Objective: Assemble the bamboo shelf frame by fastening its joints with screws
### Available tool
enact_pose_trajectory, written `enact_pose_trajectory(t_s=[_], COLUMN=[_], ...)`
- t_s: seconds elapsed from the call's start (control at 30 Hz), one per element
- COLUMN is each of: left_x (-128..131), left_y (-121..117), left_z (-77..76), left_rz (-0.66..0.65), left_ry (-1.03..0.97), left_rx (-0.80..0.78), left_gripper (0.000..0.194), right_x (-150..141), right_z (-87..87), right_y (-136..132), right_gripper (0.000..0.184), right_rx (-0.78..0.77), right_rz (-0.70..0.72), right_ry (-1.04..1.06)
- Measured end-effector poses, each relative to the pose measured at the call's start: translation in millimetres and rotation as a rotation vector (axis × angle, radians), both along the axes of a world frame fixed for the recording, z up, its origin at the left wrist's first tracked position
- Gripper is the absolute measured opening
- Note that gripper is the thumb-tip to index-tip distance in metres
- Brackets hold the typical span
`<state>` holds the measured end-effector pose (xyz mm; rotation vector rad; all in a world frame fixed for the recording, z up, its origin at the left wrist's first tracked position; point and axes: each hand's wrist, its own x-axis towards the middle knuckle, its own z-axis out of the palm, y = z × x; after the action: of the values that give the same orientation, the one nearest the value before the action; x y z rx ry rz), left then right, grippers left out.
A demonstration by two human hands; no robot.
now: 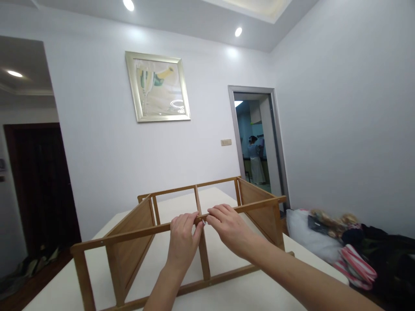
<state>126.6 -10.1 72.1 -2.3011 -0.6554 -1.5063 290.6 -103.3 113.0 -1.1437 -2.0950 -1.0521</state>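
A light wooden frame (129, 235) with slatted side panels lies on a white table (275, 289) in front of me. My left hand (184, 242) and my right hand (228, 226) both rest on its near top rail, at the point where a middle upright meets that rail. The fingers of both hands are curled and pinched close together at this joint. A tiny thing sits between the fingertips, too small to make out.
A pile of clothes and a white bag (340, 246) lies to the right of the table. A framed picture (158, 86) hangs on the far wall. Through the open doorway (257, 142) a person stands in another room. A dark door (39, 190) is at left.
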Motion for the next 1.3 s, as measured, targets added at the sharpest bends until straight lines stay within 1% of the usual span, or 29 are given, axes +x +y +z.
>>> enact_pose_trajectory(t_s=[0.1, 0.27, 0.53, 0.73, 1.03, 1.3], left_x=[0.6, 1.9, -1.4, -0.8, 0.4, 0.7], left_y=[-0.7, -3.6, -7.6, -6.8, -6.2, -8.2], left_z=[-2.1, -2.8, -0.2, -0.2, -0.9, -0.3], left_rz=[-0.004, -0.016, -0.068, -0.071, -0.092, -0.087], left_ry=[-0.016, -0.058, -0.068, -0.086, -0.096, -0.105], left_rx=[0.003, 0.019, 0.006, 0.011, -0.031, -0.045], left_gripper=[0.018, 0.021, 0.021, 0.019, 0.016, 0.014], right_x=[-5.4, -6.8, -8.5, -7.9, -9.8, -7.0], right_z=[3.6, 8.2, 13.7, 15.0, 25.1, 29.0], right_y=[-0.3, 1.7, 3.2, 3.6, 2.6, 7.3], right_gripper=[0.018, 0.020, 0.021, 0.022, 0.021, 0.019], right_rx=[0.031, -0.007, -0.072, -0.091, -0.097, -0.128], right_rz=[-0.027, -0.065, -0.075, -0.070, -0.063, -0.027], right_ry=[-0.062, -0.127, -0.125, -0.107, -0.182, -0.230])
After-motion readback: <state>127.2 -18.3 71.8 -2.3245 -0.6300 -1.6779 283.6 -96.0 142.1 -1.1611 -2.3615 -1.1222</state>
